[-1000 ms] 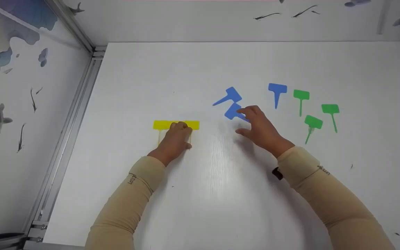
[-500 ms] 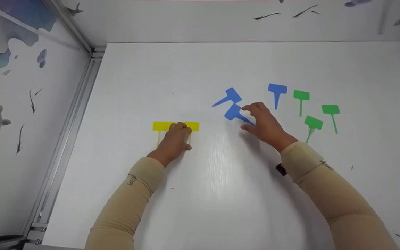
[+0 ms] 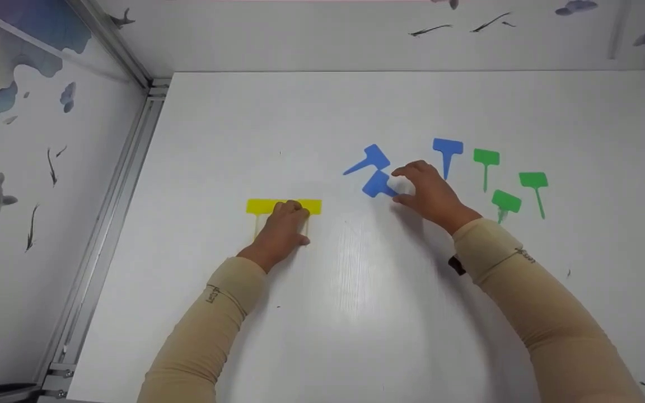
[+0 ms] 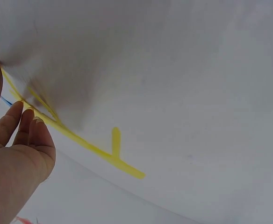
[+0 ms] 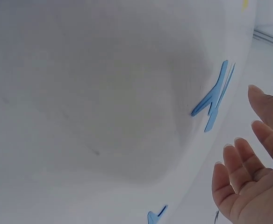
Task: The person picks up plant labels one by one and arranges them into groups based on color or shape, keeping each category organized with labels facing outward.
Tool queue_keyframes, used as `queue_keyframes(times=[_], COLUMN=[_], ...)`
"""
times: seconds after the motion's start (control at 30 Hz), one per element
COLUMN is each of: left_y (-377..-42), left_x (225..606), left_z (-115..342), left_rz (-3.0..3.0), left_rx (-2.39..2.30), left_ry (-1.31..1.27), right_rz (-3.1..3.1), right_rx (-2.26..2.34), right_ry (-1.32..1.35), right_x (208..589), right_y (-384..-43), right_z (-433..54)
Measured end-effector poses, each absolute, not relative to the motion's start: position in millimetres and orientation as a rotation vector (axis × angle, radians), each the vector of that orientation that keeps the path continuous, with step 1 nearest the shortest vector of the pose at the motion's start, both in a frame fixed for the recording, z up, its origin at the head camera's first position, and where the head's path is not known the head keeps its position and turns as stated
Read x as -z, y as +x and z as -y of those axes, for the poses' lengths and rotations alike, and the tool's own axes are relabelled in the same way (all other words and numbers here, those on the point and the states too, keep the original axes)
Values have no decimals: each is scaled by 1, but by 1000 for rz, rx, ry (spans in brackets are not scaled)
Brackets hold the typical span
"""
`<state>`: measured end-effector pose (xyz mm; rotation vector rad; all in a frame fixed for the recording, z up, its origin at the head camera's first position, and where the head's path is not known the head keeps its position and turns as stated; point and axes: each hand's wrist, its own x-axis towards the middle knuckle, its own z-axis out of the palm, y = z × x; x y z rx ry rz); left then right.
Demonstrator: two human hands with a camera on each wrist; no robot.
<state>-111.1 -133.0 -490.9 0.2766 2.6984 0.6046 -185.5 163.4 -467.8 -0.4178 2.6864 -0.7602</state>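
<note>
Yellow T-shaped plant labels (image 3: 258, 206) lie with their heads edge to edge in a row on the white table. My left hand (image 3: 282, 230) rests over the row and hides its middle; in the left wrist view its extended fingertips touch the yellow heads (image 4: 127, 167). My right hand (image 3: 431, 193) hovers with thumb and fingers spread by a blue T-shaped plant label (image 3: 377, 183), overlapping its stem tip in the head view. The right wrist view shows the right hand (image 5: 255, 172) holding nothing. A second blue label (image 3: 375, 157) touches the first at a corner.
A third blue label (image 3: 447, 146) lies beyond the right hand. Three green plant labels (image 3: 486, 157) are scattered at the right, one of them (image 3: 506, 201) near the right wrist. A metal rail (image 3: 115, 224) and patterned wall panels (image 3: 93, 140) border the table.
My right hand has drawn slightly right and away from me, off the head of the nearer blue label. The left hand stays on the yellow row, and the labels lie as before.
</note>
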Motion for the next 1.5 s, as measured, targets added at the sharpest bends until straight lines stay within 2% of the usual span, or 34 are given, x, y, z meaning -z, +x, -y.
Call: queue_keyframes(times=[0.57, 1.5], left_y=[-110, -110], left_x=[490, 491], left_z=[132, 135], left_rz=[-2697, -2688], left_rx=[-620, -628], left_ry=[243, 263], right_rz=[-2629, -2568], right_rx=[655, 547], right_ry=[-412, -460], right_x=[473, 476], right_y=[-209, -219], right_z=[-170, -162])
